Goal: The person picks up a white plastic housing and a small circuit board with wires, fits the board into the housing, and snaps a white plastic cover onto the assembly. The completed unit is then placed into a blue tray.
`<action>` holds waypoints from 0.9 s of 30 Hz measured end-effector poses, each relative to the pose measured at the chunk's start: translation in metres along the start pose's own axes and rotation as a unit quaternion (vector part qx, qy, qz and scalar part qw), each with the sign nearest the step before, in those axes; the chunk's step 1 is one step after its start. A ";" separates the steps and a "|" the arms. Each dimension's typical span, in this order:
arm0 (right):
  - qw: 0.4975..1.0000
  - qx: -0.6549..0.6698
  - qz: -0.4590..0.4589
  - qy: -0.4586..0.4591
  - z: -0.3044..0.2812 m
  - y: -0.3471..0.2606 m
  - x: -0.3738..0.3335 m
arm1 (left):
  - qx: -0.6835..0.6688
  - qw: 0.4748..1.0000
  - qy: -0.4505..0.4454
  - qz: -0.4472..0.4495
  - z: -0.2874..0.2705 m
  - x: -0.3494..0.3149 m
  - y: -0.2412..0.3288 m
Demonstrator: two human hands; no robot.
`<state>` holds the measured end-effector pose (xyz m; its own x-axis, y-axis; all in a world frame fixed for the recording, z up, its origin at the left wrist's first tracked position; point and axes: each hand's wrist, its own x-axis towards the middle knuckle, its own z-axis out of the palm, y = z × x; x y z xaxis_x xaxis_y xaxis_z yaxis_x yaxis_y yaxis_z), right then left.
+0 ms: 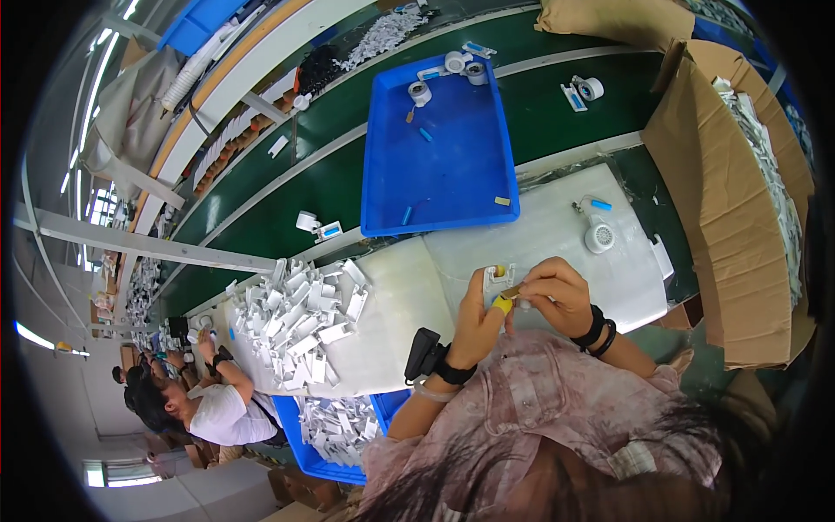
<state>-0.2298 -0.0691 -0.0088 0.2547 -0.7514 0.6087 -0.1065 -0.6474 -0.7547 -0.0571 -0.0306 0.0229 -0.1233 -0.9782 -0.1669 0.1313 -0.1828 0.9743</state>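
My left hand [476, 324] is closed around a small white plastic housing [497, 277]. Something yellow [504, 303] shows at its thumb, too small to tell whether it is a wrap or a separate piece. With its fingertips pinched, my right hand [561, 294] holds a small brownish strip [513, 292] against the near side of the housing. Beyond my right hand, a round white fan-like unit [600, 237] with a blue cylindrical cell [601, 205] wired to it lies on the pale work mat [557, 204].
A blue tray [439, 174] holding a few white units stands ahead, partly over the green conveyor [339, 174]. Left lies a heap of white housings [300, 317]; below it is a blue bin [304, 452] of similar parts. A cardboard box [731, 217] stands right. A co-worker [230, 413] sits far left.
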 end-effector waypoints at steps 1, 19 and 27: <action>1.000 0.010 0.009 0.003 0.001 0.000 -0.001 | 0.018 1.000 -0.004 0.025 0.000 0.000 -0.002; 0.999 0.004 -0.007 0.033 0.005 0.002 -0.004 | 0.095 0.994 -0.049 0.022 0.001 -0.002 -0.002; 0.999 -0.016 -0.014 0.035 0.007 0.005 -0.003 | 0.080 0.993 -0.052 0.069 -0.005 0.000 -0.017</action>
<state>-0.2241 -0.0691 -0.0157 0.1897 -0.7393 0.6461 -0.1305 -0.6712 -0.7297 -0.0547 -0.0277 0.0054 -0.2174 -0.9758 -0.0225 -0.0040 -0.0222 0.9997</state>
